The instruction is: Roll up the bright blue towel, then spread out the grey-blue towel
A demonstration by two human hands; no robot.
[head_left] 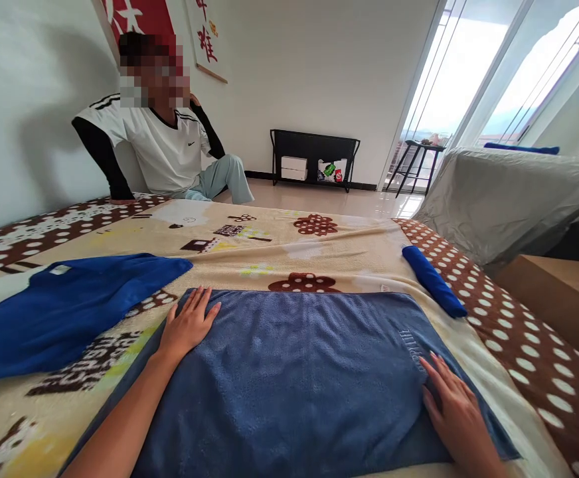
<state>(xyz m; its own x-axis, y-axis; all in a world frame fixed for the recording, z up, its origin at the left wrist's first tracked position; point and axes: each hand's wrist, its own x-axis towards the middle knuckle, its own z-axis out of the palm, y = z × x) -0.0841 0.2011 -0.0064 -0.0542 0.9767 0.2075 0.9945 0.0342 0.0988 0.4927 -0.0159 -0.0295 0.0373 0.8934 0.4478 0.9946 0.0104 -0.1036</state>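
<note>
A dark blue towel [299,385] lies spread out in front of me on a patterned blanket [359,252]. My left hand [190,324] rests flat on its far left corner, fingers stretched out. On the right part of the towel, beside some raised lettering, lies my right hand [456,405] with its fingers extended. Neither hand holds anything. To the left is a loosely spread bright blue cloth [85,312] with a small white label. A rolled blue cloth [433,280] sits beyond the towel's far right corner.
A person [165,146] in a white shirt sits at the far left edge of the blanket. A black rack [314,146] holding boxes stands by the wall. On the right are a plastic-covered piece of furniture [513,192], a cardboard box [563,299] and a dark stool [413,166].
</note>
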